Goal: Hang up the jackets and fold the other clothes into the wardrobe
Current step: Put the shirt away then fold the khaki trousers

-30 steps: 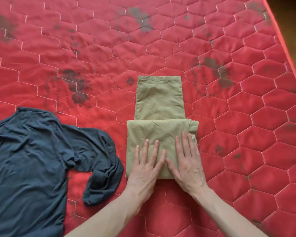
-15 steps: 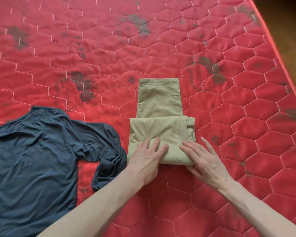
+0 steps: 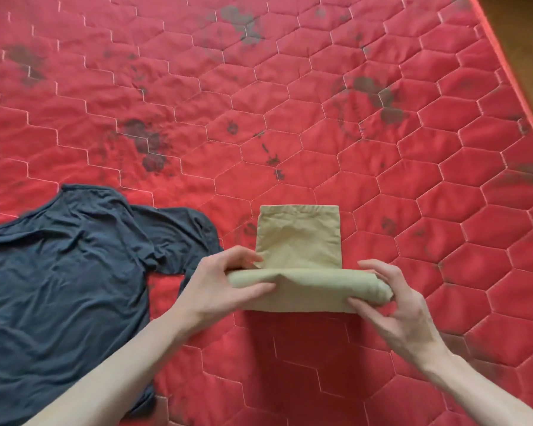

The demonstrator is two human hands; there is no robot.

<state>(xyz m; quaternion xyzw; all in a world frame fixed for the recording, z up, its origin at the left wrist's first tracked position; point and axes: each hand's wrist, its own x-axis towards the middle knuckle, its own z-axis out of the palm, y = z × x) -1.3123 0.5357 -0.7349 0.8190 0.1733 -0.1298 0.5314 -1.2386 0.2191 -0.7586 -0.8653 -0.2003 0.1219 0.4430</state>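
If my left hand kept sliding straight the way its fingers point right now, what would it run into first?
The left hand points rightward along the rolled edge of the khaki garment it grips. Going on that way, it would likely meet the right hand pinching the opposite end, with only folded fabric between.

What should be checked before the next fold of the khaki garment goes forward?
1. Both hands grip the fold: left hand and right hand each hold an end of the khaki garment: ok.
2. Lifted fold even across its width: the right end looks bunched: not ok.
3. Far section flat on the red mattress: ok.
4. Dark blue shirt clear of the fold: its sleeve lies beside the left hand, contact unclear: cannot tell.
5. Wardrobe ready: out of view: cannot tell.
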